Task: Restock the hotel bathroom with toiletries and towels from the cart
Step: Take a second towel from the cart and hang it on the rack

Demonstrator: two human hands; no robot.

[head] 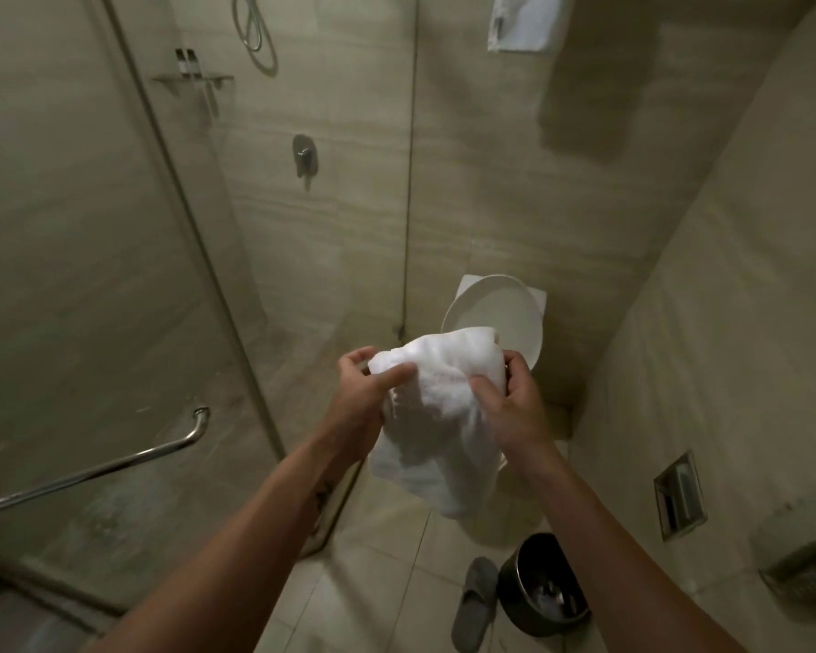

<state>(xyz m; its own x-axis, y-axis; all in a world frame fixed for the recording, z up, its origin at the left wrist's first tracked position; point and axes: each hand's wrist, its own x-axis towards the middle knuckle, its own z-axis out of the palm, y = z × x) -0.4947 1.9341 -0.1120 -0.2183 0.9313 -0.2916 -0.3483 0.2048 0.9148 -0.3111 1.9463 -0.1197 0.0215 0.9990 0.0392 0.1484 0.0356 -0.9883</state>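
Head-cam view looked down into a hotel bathroom. Both bare arms reached fwd, holding a white towel [436, 417] in mid-air at centre of view, above the floor and in front of the toilet [500, 313]. Left hand [361, 393] gripped the towel's left edge, thumb lying across the top. Right hand [509, 402] pinched a bunch of cloth at the right side, fingers curled in. Lower half hung loose and crumpled. Towel looked soft, light and floppy, not slippery; prob. best held by two top corners or a folded edge so it drapes flat. Glass shower door [90, 275] w/ a metal handle [114, 468] stood at left. A dark bin [514, 577] and grey slipper [474, 600] sat near, on the floor at right.
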